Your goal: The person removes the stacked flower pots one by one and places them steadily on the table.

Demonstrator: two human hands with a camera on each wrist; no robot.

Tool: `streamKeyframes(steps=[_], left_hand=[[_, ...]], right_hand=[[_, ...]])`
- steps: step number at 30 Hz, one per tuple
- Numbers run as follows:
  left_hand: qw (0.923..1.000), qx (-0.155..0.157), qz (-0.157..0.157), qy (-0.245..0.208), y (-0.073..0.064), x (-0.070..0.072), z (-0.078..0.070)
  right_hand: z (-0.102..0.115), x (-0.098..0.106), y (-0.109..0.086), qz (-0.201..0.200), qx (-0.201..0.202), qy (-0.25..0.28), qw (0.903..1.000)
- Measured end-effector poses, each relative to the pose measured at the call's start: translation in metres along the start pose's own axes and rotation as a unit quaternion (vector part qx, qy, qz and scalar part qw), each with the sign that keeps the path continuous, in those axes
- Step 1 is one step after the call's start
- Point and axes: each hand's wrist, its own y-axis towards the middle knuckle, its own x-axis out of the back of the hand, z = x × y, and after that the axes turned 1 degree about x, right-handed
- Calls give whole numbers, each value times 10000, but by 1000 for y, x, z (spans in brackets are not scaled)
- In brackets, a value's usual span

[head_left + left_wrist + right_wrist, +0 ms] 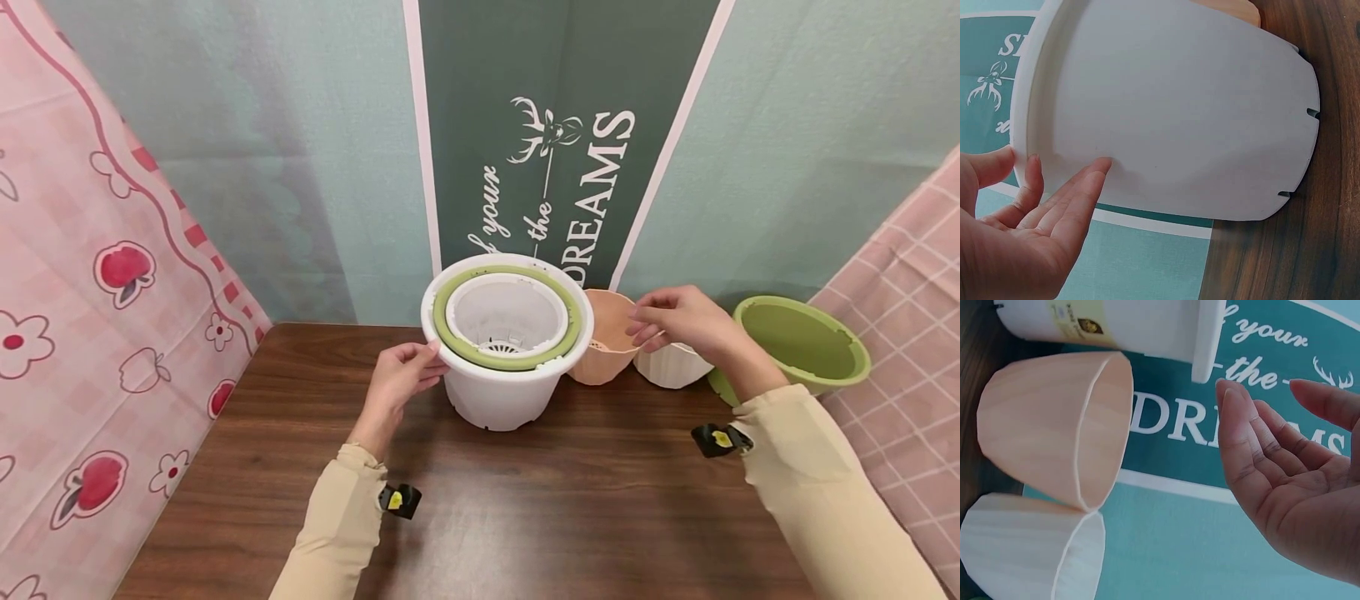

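While the large white pot stands upright on the brown tabletop in the middle of the head frame, the left hand pinches the left side of its rim between thumb and forefinger. The left wrist view shows the other fingers stretched out along the outside wall, below the rim.

Inside this pot sit a green pot and, innermost, a smaller white pot with slots in its base.

The right hand hovers right of centre, holding nothing, its fingers gently bent and close together, the thumb apart; in the head frame their tips overlap the right edge of a peach pot. The large pot lies to the left of those fingers, near but apart. Just right of the peach pot is a ribbed white pot, and a tilted green planter fills the right of the frame.
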Motion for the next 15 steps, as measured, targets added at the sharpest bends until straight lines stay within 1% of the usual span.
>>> streamKeyframes(steps=[5, 15], left_hand=[[10000, -10, 3, -23, 0, 0, 0], [10000, -45, 1, -21, -1, -1, 0]], right_hand=[[4, -8, 4, 44, 73, 47, 10000], [10, -21, 8, 90, 91, 131, 9998]])
